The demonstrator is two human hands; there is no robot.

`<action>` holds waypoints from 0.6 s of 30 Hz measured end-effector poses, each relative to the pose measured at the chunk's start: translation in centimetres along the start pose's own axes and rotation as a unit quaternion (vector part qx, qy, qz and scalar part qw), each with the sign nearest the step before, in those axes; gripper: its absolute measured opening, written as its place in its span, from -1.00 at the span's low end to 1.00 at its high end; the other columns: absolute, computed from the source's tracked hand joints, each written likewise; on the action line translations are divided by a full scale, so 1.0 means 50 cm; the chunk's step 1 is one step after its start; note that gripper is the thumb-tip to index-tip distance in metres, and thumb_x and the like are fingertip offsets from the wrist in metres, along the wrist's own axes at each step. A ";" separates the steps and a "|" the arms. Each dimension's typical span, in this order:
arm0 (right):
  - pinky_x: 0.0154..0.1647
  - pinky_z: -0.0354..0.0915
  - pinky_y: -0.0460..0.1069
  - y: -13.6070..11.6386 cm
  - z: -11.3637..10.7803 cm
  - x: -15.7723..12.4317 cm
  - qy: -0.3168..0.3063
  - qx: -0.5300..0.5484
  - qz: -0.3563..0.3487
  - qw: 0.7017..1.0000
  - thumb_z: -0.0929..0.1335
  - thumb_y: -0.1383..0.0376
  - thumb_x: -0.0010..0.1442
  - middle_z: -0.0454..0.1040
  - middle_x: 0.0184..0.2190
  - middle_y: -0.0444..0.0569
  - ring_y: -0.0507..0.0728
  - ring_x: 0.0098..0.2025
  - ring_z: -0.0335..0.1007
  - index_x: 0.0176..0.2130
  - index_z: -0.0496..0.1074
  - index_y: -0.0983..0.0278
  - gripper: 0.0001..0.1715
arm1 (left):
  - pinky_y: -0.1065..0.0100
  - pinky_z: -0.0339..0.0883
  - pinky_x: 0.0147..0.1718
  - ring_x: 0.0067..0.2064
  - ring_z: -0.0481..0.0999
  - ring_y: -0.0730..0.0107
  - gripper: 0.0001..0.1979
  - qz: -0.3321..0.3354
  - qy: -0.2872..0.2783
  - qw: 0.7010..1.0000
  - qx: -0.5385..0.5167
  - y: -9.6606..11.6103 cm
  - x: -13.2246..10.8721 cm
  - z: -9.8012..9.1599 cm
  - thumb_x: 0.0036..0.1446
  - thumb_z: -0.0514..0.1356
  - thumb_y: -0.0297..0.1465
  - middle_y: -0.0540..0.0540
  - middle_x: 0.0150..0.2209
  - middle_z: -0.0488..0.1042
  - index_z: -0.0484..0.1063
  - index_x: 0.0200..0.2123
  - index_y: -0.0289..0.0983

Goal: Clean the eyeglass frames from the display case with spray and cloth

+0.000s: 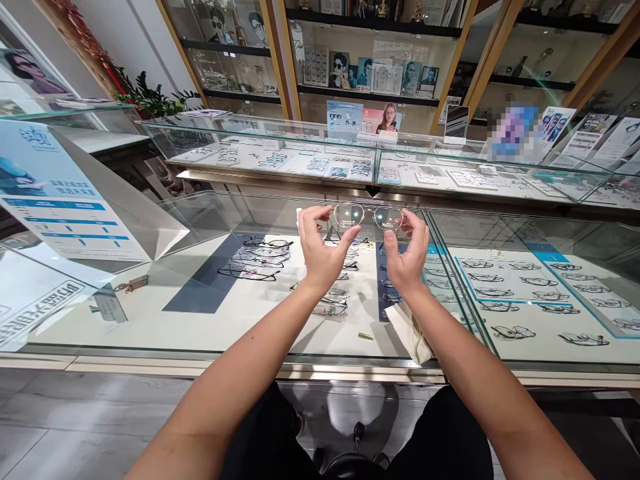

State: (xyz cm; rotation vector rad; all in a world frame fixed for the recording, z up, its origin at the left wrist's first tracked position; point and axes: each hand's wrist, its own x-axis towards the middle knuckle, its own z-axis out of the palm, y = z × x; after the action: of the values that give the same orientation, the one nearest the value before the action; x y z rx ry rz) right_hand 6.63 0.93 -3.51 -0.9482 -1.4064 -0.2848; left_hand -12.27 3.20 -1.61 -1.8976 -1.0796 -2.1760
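Observation:
I hold up a pair of thin metal-framed glasses point(369, 217) with clear lenses above a glass display counter point(200, 220). My left hand point(323, 247) pinches the left lens rim between thumb and fingers. My right hand point(407, 250) grips the right lens rim, where a small label sits on the lens. Both forearms reach forward from the bottom of the view. Beneath the glass top lie rows of eyeglass frames point(260, 257) on white and dark blue trays.
A beige cloth point(410, 330) lies on the counter near my right wrist, a small brass piece point(365, 336) beside it. A leaflet stand point(65, 200) stands at the left. A second display counter point(380, 160) and wall shelves point(370, 60) stand behind.

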 end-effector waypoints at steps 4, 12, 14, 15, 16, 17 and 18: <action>0.09 0.47 0.24 0.000 0.001 0.000 -0.005 -0.005 0.010 1.000 0.32 -0.08 0.54 0.57 0.05 0.06 0.28 0.04 0.52 0.40 0.36 0.07 -0.41 | 0.13 0.41 -0.07 -0.04 0.54 0.17 -0.34 -0.002 0.000 1.000 0.002 0.000 0.001 0.000 0.26 0.41 0.22 -0.15 0.00 0.50 0.44 0.12 -0.14; 0.12 0.54 0.30 -0.002 0.002 0.001 -0.009 0.005 0.002 1.000 0.30 -0.07 0.57 0.60 0.12 0.10 0.30 0.11 0.58 0.42 0.32 0.07 -0.42 | 0.11 0.42 -0.04 0.04 0.53 0.10 -0.35 0.026 0.002 1.000 -0.009 -0.004 0.004 -0.003 0.25 0.46 0.15 -0.17 0.02 0.50 0.43 0.16 -0.13; 0.16 0.54 0.32 -0.002 0.001 0.002 -0.009 0.015 -0.002 1.000 0.32 -0.05 0.57 0.59 0.17 0.09 0.30 0.14 0.58 0.44 0.30 0.04 -0.41 | 0.12 0.43 -0.05 0.04 0.53 0.11 -0.37 0.038 0.003 0.999 -0.006 -0.006 0.005 -0.004 0.26 0.47 0.12 -0.17 0.03 0.51 0.43 0.16 -0.12; 0.17 0.54 0.33 -0.001 0.001 0.003 -0.007 0.019 -0.007 1.000 0.33 -0.03 0.57 0.59 0.19 0.09 0.31 0.15 0.58 0.45 0.29 0.03 -0.41 | 0.12 0.43 -0.04 0.04 0.54 0.12 -0.39 0.041 0.003 0.999 -0.006 -0.006 0.005 -0.004 0.27 0.47 0.10 -0.17 0.04 0.51 0.43 0.17 -0.12; 0.18 0.54 0.34 -0.001 0.000 0.003 -0.004 0.020 -0.011 1.000 0.34 -0.02 0.56 0.58 0.21 0.09 0.31 0.17 0.58 0.46 0.29 0.02 -0.40 | 0.12 0.44 -0.04 0.04 0.55 0.12 -0.39 0.041 0.000 0.999 -0.007 -0.006 0.005 -0.004 0.28 0.47 0.08 -0.17 0.05 0.51 0.43 0.17 -0.12; 0.19 0.54 0.35 0.000 -0.001 0.004 -0.002 0.017 -0.016 1.000 0.35 -0.01 0.56 0.57 0.22 0.10 0.32 0.19 0.57 0.47 0.28 0.01 -0.39 | 0.12 0.45 -0.03 0.05 0.55 0.12 -0.40 0.038 -0.004 0.999 -0.007 -0.006 0.005 -0.005 0.28 0.47 0.08 -0.17 0.06 0.52 0.42 0.18 -0.13; 0.20 0.54 0.36 0.001 -0.001 0.005 0.001 0.012 -0.021 1.000 0.36 -0.01 0.56 0.56 0.24 0.11 0.33 0.21 0.57 0.47 0.27 0.00 -0.38 | 0.11 0.45 -0.01 0.06 0.56 0.12 -0.39 0.032 -0.009 0.999 -0.007 -0.006 0.005 -0.005 0.29 0.46 0.08 -0.18 0.07 0.52 0.42 0.18 -0.13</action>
State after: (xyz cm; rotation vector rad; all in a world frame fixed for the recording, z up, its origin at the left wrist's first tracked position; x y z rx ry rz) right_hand 6.76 1.00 -3.30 -0.8993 -1.4268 -0.2990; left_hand -12.67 3.37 -1.51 -1.9347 -0.9944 -2.1424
